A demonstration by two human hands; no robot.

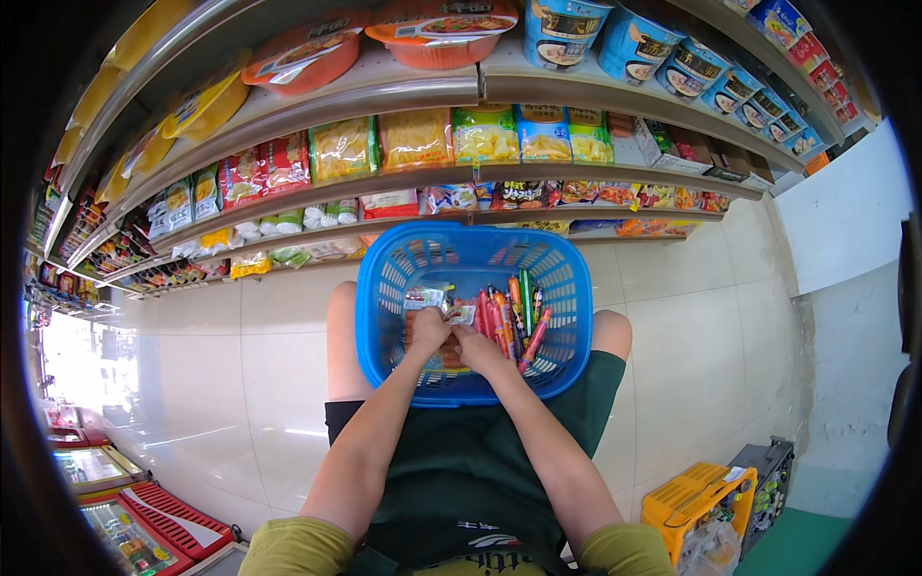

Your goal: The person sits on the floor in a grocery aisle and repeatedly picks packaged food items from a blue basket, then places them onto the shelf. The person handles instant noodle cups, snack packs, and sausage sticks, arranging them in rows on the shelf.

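Note:
A blue plastic basket (pixel 366 317) sits across my lap, between my knees. Inside it, my left hand (pixel 430 330) and my right hand (pixel 477 348) meet at the fingertips, pinching a small clear packet (pixel 463 315) with a white label. Part of this packet is hidden by the fingers. Below the hands lie reddish-brown sausages (pixel 451 358), partly covered. Another clear labelled packet (pixel 423 297) rests at the basket's far left. Right of my hands, several stick-shaped sausages in pink, orange, dark and green wrappers (pixel 513 317) lie in a loose bundle.
Store shelves (pixel 403 92) curve across the front, holding orange noodle bowls (pixel 443 36), blue noodle cups (pixel 565 32) and bagged noodles (pixel 416 138). Pale floor tiles (pixel 288 367) surround me. Behind right stands a yellow crate (pixel 684 497); behind left, a red cooler (pixel 166 515).

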